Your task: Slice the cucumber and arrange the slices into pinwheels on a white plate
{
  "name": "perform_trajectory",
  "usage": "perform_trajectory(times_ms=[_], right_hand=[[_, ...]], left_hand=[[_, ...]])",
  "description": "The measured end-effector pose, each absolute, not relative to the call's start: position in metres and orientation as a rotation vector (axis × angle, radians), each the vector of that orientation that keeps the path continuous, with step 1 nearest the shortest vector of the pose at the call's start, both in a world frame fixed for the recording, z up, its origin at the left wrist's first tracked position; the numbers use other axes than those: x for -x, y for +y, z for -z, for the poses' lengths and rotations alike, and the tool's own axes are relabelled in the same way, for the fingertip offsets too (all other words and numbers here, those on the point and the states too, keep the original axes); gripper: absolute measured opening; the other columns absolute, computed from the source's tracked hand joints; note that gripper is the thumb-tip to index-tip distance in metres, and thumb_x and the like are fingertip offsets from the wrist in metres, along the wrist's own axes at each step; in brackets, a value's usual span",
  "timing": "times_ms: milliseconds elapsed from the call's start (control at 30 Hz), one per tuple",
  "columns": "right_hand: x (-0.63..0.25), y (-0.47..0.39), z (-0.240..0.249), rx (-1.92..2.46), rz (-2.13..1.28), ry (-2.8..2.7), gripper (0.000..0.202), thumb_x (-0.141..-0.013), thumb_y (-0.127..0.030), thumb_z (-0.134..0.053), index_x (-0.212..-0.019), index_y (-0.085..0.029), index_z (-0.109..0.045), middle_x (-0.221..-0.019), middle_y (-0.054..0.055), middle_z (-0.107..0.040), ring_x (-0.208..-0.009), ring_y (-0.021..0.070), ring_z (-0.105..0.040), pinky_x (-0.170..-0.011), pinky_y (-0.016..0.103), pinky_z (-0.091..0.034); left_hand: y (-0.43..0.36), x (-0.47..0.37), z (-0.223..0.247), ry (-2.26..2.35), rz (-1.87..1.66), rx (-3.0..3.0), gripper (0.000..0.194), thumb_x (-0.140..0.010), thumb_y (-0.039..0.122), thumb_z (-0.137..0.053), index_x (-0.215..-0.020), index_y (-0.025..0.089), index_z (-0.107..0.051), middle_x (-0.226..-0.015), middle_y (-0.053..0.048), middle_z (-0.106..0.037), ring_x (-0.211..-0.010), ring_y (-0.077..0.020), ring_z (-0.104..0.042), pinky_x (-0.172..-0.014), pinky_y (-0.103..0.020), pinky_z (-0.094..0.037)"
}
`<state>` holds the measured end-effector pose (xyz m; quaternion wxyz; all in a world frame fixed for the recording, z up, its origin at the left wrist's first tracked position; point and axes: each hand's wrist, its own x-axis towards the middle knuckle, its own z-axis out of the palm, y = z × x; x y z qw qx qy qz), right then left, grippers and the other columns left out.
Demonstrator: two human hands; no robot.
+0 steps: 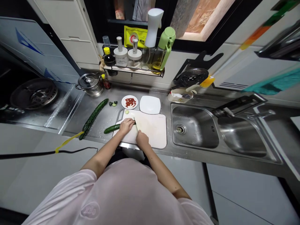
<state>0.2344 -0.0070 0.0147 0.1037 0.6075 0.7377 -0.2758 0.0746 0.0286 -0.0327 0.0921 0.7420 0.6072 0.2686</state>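
My left hand (127,125) presses down on a dark green cucumber (112,128) that lies across the left part of a white cutting board (153,131). In my right hand (142,139) is a knife (136,125), its blade at the cucumber's right end, close to my left fingers. One pale round cucumber slice (127,112) rests near the board's upper left corner. Farther left on the steel counter lies a second, longer cucumber (95,117). My fingers hide the middle of the held cucumber.
Behind the board are a plate of chopped red pieces (130,102), a white square plate (150,105) and dark green cucumber ends (114,103). A lidded steel pot (90,85) stands back left. The double sink (195,125) is to the right. Bottles fill a wall shelf (133,70).
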Motion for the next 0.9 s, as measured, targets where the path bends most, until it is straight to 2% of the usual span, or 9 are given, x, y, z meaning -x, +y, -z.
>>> perform_trajectory(times_ms=[467, 900], right_hand=[[-0.214, 0.025, -0.02, -1.818, 0.829, 2.188, 0.027, -0.089, -0.01, -0.039, -0.114, -0.013, -0.049, -0.106, 0.015, -0.066, -0.101, 0.0227, -0.064, -0.079, 0.03, -0.046], [-0.227, 0.0, -0.014, -1.819, 0.79, 2.165, 0.027, -0.089, -0.008, -0.036, -0.111, -0.013, -0.05, -0.102, 0.016, -0.067, -0.097, 0.0226, -0.065, -0.077, 0.03, -0.046]], left_hand=[[0.03, -0.074, 0.039, 1.812, -0.79, -2.205, 0.023, -0.092, 0.028, -0.049, -0.1, 0.024, -0.07, -0.102, -0.006, -0.066, -0.096, -0.0188, -0.058, -0.085, -0.033, -0.048], [0.029, -0.074, 0.039, 1.817, -0.804, -2.209, 0.024, -0.093, 0.03, -0.048, -0.099, 0.024, -0.071, -0.102, -0.005, -0.066, -0.095, -0.0187, -0.058, -0.082, -0.032, -0.047]])
